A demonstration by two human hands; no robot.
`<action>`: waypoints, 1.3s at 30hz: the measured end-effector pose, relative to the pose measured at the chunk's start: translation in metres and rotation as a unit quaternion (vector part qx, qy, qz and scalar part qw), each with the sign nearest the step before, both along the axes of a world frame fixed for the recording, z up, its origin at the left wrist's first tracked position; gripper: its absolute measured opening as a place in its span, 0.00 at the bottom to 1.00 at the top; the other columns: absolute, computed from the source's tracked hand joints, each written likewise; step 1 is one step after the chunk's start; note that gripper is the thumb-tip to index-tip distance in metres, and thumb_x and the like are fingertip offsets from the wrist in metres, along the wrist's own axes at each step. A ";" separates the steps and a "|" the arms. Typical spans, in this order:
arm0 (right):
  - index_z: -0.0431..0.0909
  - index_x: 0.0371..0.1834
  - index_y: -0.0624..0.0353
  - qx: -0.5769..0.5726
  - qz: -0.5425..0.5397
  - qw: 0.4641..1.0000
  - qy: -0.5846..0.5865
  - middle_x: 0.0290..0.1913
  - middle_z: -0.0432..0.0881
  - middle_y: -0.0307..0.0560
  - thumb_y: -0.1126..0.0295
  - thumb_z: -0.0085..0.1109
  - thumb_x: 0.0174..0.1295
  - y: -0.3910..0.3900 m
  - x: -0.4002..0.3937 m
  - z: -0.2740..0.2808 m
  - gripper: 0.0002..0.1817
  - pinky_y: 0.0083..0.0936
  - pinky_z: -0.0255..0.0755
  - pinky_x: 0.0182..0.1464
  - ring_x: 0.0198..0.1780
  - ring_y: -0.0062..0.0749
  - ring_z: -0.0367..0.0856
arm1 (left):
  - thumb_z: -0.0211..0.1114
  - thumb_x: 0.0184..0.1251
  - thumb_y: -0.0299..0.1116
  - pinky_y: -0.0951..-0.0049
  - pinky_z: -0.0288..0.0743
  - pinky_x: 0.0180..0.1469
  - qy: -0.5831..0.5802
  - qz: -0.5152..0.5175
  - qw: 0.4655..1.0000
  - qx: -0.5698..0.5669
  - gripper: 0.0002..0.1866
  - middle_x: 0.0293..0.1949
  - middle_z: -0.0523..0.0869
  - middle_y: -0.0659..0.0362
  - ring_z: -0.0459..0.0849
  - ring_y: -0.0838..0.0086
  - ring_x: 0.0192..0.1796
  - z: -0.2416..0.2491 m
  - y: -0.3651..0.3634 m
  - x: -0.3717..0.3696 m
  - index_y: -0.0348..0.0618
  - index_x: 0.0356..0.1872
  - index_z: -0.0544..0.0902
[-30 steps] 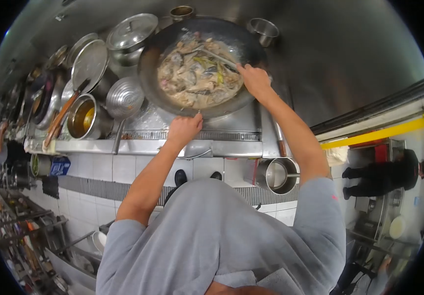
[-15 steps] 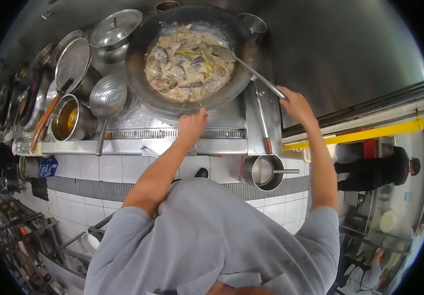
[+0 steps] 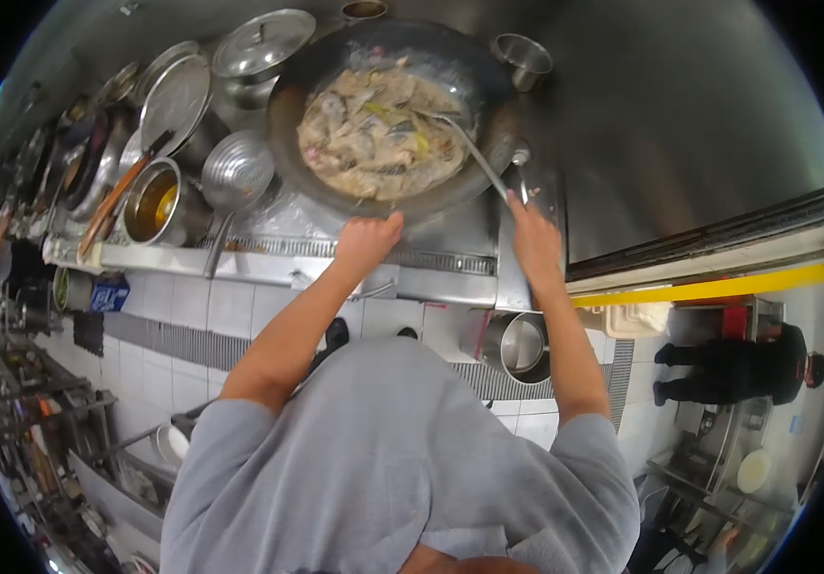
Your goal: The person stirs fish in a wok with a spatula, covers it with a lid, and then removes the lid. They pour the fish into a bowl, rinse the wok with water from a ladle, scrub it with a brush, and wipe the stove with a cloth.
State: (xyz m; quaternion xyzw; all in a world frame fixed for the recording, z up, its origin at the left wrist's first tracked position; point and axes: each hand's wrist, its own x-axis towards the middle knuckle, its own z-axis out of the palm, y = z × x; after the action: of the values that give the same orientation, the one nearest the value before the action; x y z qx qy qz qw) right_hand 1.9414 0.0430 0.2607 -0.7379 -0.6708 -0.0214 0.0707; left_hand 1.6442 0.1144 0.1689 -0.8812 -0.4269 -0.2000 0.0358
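A large dark wok (image 3: 287,120) sits on the stove, holding pieces of what looks like fish in a creamy pale sauce (image 3: 350,153) with some green bits. My left hand (image 3: 368,243) is closed at the wok's near rim, thumb on the edge. In my right hand (image 3: 535,241), fingers wrapped round the end, is the handle of a long metal wok ladle (image 3: 482,160). The ladle's head lies in the food at the right side, partly covered by sauce. Beneath my right hand, a second long-handled utensil (image 3: 523,172) lies on the counter, mostly hidden.
Left of the wok are a perforated skimmer (image 3: 238,170), a pot with yellow liquid (image 3: 153,209) and a lidded pot (image 3: 263,46). A metal cup (image 3: 524,62) stands behind right. Below the stove edge is a steel pot (image 3: 517,346). A person (image 3: 742,365) stands far right.
My right hand has moved left and down, closer to the wok, and the ladle's handle is steeper. The food has shifted around its head. My left hand stays at the rim.
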 end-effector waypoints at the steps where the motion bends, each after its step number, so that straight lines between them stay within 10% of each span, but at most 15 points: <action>1: 0.71 0.70 0.44 0.019 0.018 1.000 0.018 0.45 0.82 0.54 0.73 0.50 0.65 -0.002 -0.005 -0.004 0.27 0.49 0.79 0.41 0.41 0.57 0.84 | 0.64 0.64 0.38 0.61 0.76 0.22 -0.003 0.006 1.000 0.010 0.08 0.14 0.81 0.57 0.83 0.62 0.18 0.003 -0.002 -0.001 0.50 0.32 0.74; 5: 0.69 0.71 0.43 0.158 0.148 0.972 0.090 0.38 0.81 0.49 0.73 0.54 0.66 -0.003 -0.003 0.000 0.28 0.39 0.78 0.28 0.27 0.44 0.83 | 0.63 0.66 0.39 0.61 0.77 0.25 -0.010 -0.011 1.000 -0.016 0.08 0.15 0.81 0.57 0.84 0.60 0.19 0.019 -0.005 -0.016 0.51 0.32 0.74; 9: 0.66 0.72 0.49 -0.194 0.034 0.847 0.494 0.32 0.76 0.38 0.68 0.56 0.70 0.015 -0.047 0.016 0.27 0.24 0.66 0.17 0.21 0.19 0.70 | 0.63 0.64 0.38 0.60 0.76 0.26 -0.014 0.001 1.000 -0.005 0.07 0.16 0.81 0.58 0.83 0.59 0.20 -0.012 -0.002 -0.006 0.52 0.32 0.74; 13: 0.66 0.73 0.46 -0.253 0.050 0.772 0.580 0.29 0.76 0.38 0.68 0.56 0.69 0.023 -0.080 -0.001 0.28 0.22 0.63 0.15 0.20 0.19 0.69 | 0.64 0.61 0.37 0.59 0.77 0.26 -0.021 -0.010 0.999 -0.035 0.06 0.16 0.81 0.58 0.84 0.60 0.20 0.001 0.001 -0.015 0.52 0.31 0.75; 20: 0.65 0.74 0.47 -0.221 0.097 0.892 0.381 0.29 0.76 0.40 0.68 0.54 0.70 0.019 -0.078 0.001 0.28 0.23 0.64 0.15 0.18 0.20 0.69 | 0.63 0.64 0.39 0.59 0.77 0.24 0.008 -0.031 0.999 -0.040 0.07 0.15 0.81 0.57 0.84 0.60 0.19 0.036 -0.005 -0.038 0.51 0.33 0.76; 26: 0.62 0.74 0.46 -0.314 0.009 0.724 0.614 0.29 0.73 0.38 0.68 0.53 0.72 0.090 -0.098 -0.018 0.28 0.24 0.64 0.14 0.20 0.20 0.68 | 0.65 0.62 0.41 0.58 0.77 0.25 0.011 -0.020 0.999 -0.038 0.08 0.14 0.80 0.59 0.83 0.59 0.19 0.045 -0.007 -0.042 0.52 0.33 0.77; 32: 0.74 0.66 0.45 -0.072 0.132 0.950 0.275 0.44 0.83 0.51 0.71 0.55 0.65 0.122 -0.091 0.003 0.24 0.40 0.77 0.44 0.42 0.48 0.84 | 0.64 0.65 0.47 0.57 0.78 0.29 -0.124 -0.133 0.983 -0.025 0.14 0.25 0.83 0.53 0.86 0.55 0.29 0.079 -0.004 -0.052 0.48 0.34 0.78; 39: 0.74 0.66 0.44 0.031 0.196 0.980 -0.012 0.48 0.82 0.54 0.75 0.48 0.65 0.159 -0.070 -0.004 0.26 0.45 0.79 0.46 0.46 0.52 0.85 | 0.62 0.67 0.49 0.56 0.77 0.28 0.041 -0.080 0.991 -0.099 0.13 0.19 0.82 0.55 0.84 0.56 0.24 0.071 -0.001 -0.053 0.51 0.36 0.79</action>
State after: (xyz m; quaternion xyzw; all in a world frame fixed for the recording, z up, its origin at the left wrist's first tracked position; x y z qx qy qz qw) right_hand 1.8718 0.2016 0.2569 -0.5892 -0.8023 -0.0371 0.0882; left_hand 1.5913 0.1133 0.2395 -0.9191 -0.3710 -0.1227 -0.0503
